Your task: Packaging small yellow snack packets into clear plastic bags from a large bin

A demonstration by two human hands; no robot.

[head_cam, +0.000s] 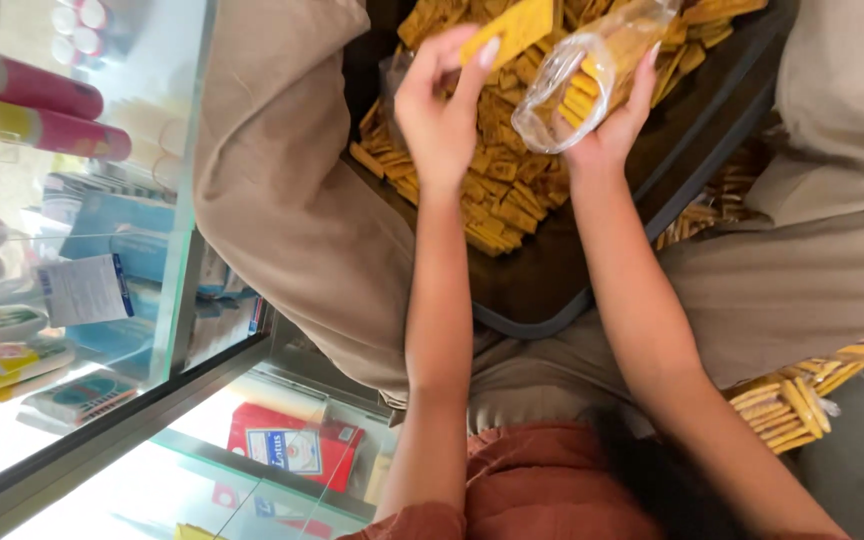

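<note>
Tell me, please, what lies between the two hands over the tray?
In the head view, between the left hand and right hand lies only the heap of small yellow packets in the dark tray.

Single head-worn camera, looking steeply down over the wearer's own chest and lap. Forearms are running away from the lens toward the top of frame, hands sitting close, near the upper edge. A glass display case [102,300] is filling the left side. No second view sharing the scene.
</note>
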